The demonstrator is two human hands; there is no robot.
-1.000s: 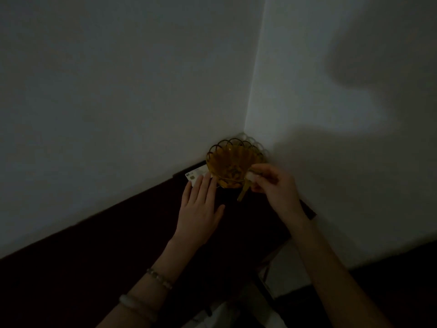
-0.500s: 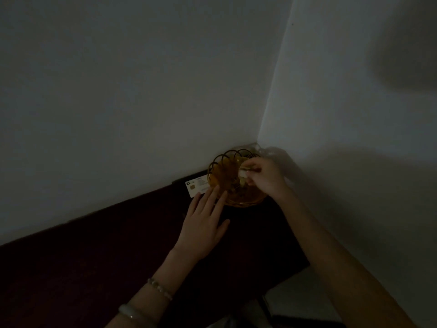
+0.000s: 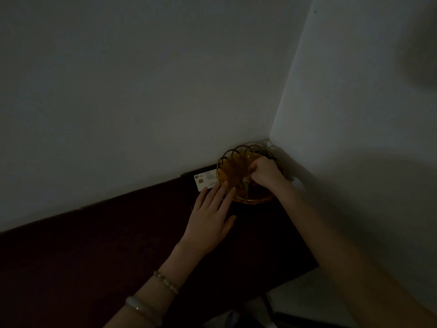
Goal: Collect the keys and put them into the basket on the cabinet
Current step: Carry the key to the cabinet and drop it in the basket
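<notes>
Dim light covers a corner where 2 pale walls meet, and your dark cabinet top [image 3: 118,256] runs into it. You have the amber basket [image 3: 230,166], with its looped wire rim, tucked right into that corner, probably so it stays out of the way and cannot slide off the edge. A white card [image 3: 205,182] lies flat just beside it on the left.

Your right hand [image 3: 263,172] reaches over the basket's rim and down inside it, fingers curled together around the keys [image 3: 246,184]. At least 1 key hangs from your grip, low in the basket, so the drop looks close but not yet made. I cannot tell in this gloom how many keys you hold, nor whether any already lie on the basket floor.

Your left hand [image 3: 210,218] lies palm down on the cabinet, fingers spread and straight, holding nothing. Its fingertips [image 3: 224,185] reach the card's edge and the basket's near rim, likely to steady the basket while you let go.
</notes>
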